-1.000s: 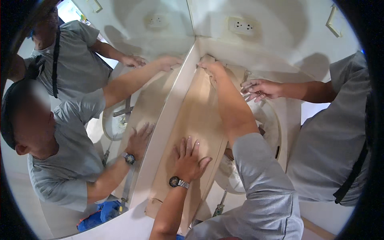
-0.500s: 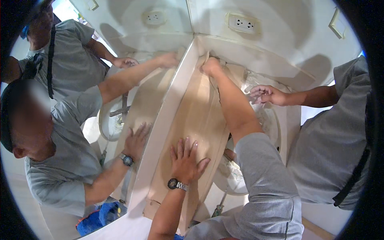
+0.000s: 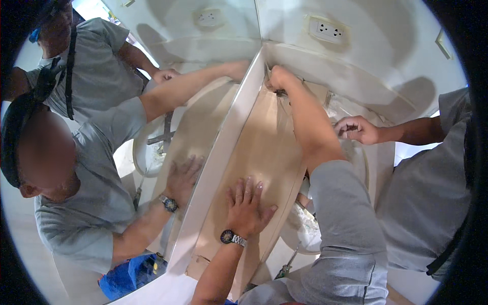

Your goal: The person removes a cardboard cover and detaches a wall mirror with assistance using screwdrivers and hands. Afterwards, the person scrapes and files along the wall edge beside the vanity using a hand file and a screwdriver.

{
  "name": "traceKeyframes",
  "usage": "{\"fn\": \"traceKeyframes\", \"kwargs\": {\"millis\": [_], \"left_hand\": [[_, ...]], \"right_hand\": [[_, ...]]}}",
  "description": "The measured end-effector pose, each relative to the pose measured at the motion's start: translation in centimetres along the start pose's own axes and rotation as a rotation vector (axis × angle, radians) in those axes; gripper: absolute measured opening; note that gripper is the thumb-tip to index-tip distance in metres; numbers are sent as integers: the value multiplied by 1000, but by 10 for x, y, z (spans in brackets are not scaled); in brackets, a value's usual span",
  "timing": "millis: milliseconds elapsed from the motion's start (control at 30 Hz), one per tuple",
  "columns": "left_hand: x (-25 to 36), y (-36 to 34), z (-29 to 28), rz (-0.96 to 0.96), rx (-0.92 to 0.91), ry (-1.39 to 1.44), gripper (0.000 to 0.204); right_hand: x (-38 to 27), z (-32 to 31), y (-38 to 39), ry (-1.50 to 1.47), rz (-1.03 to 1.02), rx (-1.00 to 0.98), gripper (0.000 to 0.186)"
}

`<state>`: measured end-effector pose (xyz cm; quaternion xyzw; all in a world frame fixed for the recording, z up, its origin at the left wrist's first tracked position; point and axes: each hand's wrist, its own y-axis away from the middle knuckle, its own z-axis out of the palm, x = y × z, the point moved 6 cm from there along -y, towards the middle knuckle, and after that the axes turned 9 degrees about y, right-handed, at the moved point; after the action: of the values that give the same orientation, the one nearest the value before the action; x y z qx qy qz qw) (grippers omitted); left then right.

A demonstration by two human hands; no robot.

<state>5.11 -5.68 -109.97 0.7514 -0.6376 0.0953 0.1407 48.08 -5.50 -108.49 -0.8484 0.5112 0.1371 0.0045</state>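
Note:
My left hand (image 3: 249,206), with a metal watch on its wrist, lies flat with fingers spread on a long light-brown board (image 3: 264,147). Past it, my right arm reaches to the far corner, where my right hand (image 3: 280,79) is closed against the white ledge (image 3: 223,137). A small dark thing (image 3: 281,93) shows just under those fingers; what they hold is too hidden to name. Beneath my right arm, a round white basin (image 3: 300,246) is partly covered by the board. A screwdriver (image 3: 285,267) lies beside the basin, close to my body.
On the right stands a co-worker in grey, whose hand (image 3: 360,130) hovers near the far side of the basin. A mirror (image 3: 203,46) beyond the ledge on the left reflects us both. A wall socket (image 3: 326,31) sits above the far corner.
The view has shifted slightly, moving the scene rightward. My right hand has turned at the corner, and a dark thing now shows under it. The co-worker's fingers have curled in. My left hand stays flat.

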Motion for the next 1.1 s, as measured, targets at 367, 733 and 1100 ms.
{"fn": "traceKeyframes", "kwargs": {"millis": [367,733,1100], "left_hand": [[-3,0,-4,11,-20,69,85],[-2,2,-5,67,51,106,84],[-8,9,-2,78,127,90,78]], "right_hand": [[10,-53,20,241,-135,165,30],[38,-157,56,398,-38,516,27],[22,-317,208,37,140,805,29]]}}
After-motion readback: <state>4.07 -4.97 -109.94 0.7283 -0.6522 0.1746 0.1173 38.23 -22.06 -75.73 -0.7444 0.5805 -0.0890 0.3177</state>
